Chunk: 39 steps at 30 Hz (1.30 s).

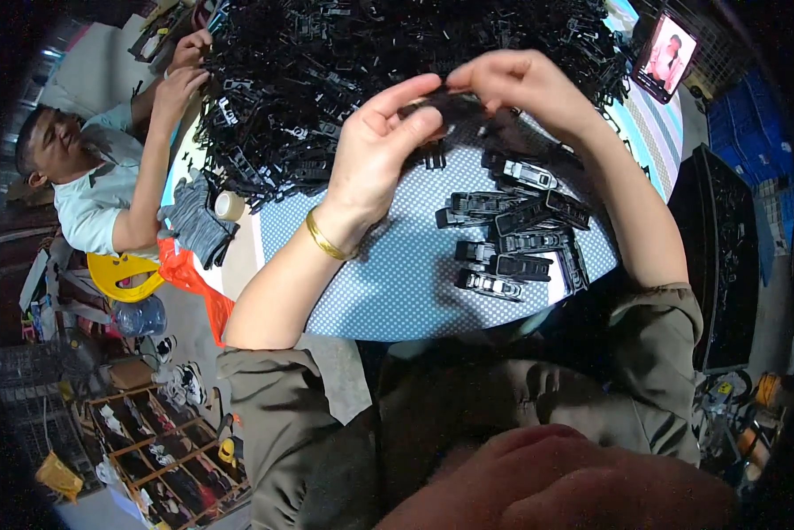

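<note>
My left hand [368,155], with a gold bangle on the wrist, is raised over the near edge of a large pile of black plastic parts [273,79]. Its thumb and forefinger close around a small black plastic part [421,108], dark against the pile. Close by on the right, my right hand [534,88] has its fingers curled and pinched; what they hold cannot be made out. Below the hands, several black clip-like pieces [525,241] with silvery details lie grouped on the dotted table cover [370,283].
Across the table at left, another person's hands [182,84] work at the pile. A grey glove [198,212], a tape roll [229,206] and a red plastic bag [193,274] lie at the left edge. A lit phone [668,55] stands at far right, near blue crates [750,124].
</note>
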{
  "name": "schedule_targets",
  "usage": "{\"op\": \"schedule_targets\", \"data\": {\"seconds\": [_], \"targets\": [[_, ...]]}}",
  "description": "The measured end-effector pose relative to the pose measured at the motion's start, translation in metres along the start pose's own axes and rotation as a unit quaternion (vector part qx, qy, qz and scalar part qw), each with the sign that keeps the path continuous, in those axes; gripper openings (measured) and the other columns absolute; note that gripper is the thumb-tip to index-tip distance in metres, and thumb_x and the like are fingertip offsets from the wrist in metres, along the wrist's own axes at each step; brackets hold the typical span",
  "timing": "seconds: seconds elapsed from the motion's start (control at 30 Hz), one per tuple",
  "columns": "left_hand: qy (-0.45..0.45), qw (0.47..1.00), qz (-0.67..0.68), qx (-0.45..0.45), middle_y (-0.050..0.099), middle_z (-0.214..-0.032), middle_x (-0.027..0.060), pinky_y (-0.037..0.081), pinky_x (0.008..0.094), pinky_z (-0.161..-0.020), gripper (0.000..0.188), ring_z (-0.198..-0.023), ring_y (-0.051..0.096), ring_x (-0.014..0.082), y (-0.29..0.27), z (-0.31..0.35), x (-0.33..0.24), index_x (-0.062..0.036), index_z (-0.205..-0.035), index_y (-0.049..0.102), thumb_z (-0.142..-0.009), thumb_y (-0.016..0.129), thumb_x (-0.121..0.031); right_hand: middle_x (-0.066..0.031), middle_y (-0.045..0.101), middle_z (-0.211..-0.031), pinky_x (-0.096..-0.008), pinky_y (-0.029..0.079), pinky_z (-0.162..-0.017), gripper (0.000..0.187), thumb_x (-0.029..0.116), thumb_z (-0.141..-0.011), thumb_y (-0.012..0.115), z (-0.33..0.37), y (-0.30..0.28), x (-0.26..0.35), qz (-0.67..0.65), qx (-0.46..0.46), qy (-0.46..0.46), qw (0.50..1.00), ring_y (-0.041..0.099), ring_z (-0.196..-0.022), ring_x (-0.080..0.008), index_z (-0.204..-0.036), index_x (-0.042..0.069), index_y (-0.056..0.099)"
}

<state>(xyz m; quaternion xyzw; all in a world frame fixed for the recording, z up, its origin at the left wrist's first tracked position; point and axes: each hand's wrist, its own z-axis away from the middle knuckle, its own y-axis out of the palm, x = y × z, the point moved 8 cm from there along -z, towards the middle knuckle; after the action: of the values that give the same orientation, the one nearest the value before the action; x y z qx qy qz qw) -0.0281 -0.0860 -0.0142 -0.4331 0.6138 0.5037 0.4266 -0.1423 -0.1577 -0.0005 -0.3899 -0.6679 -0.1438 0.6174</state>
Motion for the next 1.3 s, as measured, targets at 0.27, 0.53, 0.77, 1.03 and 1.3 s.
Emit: {"op": "schedule_targets", "data": {"seconds": [0.27, 0.53, 0.77, 1.03, 1.3], "targets": [[0.233, 0.833, -0.416, 0.280, 0.055, -0.110, 0.0142, 0.040, 0.0375, -0.092, 0.032, -0.109, 0.048, 0.0308, 0.076, 0.048, -0.009, -0.0040, -0.105, 0.057, -0.073, 0.057, -0.003, -0.0078, 0.059, -0.096, -0.0323, 0.047, -0.075, 0.026, 0.014, -0.069, 0.066, 0.005, -0.002, 0.018, 0.456, -0.148, -0.260, 0.838, 0.055, -0.087, -0.0248, -0.094, 0.007, 0.062], [0.114, 0.923, -0.331, 0.159, 0.055, -0.108, 0.0102, 0.042, 0.0298, -0.087, 0.030, -0.101, 0.051, 0.0180, 0.040, 0.022, -0.003, -0.0010, -0.109, 0.054, -0.080, 0.058, -0.008, -0.0065, 0.054, -0.103, -0.0314, 0.047, -0.072, 0.017, 0.012, -0.066, 0.065, -0.006, 0.011, 0.007, 0.547, -0.143, -0.240, 0.789, 0.052, -0.091, -0.0245, -0.078, 0.005, 0.056], [0.314, 0.791, -0.524, -0.019, 0.053, -0.111, 0.0117, 0.045, 0.0284, -0.083, 0.041, -0.100, 0.052, 0.0217, 0.016, 0.010, -0.043, -0.0066, -0.114, 0.052, -0.074, 0.062, -0.005, -0.0051, 0.059, -0.078, -0.0272, 0.044, -0.063, 0.014, 0.012, -0.068, 0.064, 0.005, 0.009, 0.017, 0.293, -0.048, -0.124, 0.947, 0.055, -0.075, -0.0157, -0.075, 0.003, 0.056], [0.119, 0.906, -0.405, -0.035, 0.060, -0.077, 0.0078, 0.046, 0.0230, -0.054, 0.020, -0.060, 0.057, 0.0149, 0.000, 0.003, -0.022, -0.0009, -0.097, 0.059, -0.079, 0.059, -0.009, -0.0013, 0.059, -0.069, -0.0212, 0.043, -0.057, 0.024, 0.025, -0.080, 0.061, 0.011, -0.052, 0.022, 0.272, -0.133, -0.067, 0.951, 0.054, -0.064, -0.0067, -0.085, 0.002, 0.062], [-0.108, 0.991, -0.060, -0.044, 0.059, -0.082, 0.0104, 0.049, 0.0204, -0.058, 0.027, -0.064, 0.058, 0.0119, -0.016, 0.003, 0.025, 0.0070, -0.107, 0.052, -0.086, 0.051, -0.010, -0.0114, 0.061, -0.076, -0.0375, 0.047, -0.069, 0.019, 0.023, -0.070, 0.063, 0.007, -0.012, -0.016, 0.645, -0.050, 0.013, 0.762, 0.058, -0.077, -0.0291, -0.075, 0.005, 0.063]]}}
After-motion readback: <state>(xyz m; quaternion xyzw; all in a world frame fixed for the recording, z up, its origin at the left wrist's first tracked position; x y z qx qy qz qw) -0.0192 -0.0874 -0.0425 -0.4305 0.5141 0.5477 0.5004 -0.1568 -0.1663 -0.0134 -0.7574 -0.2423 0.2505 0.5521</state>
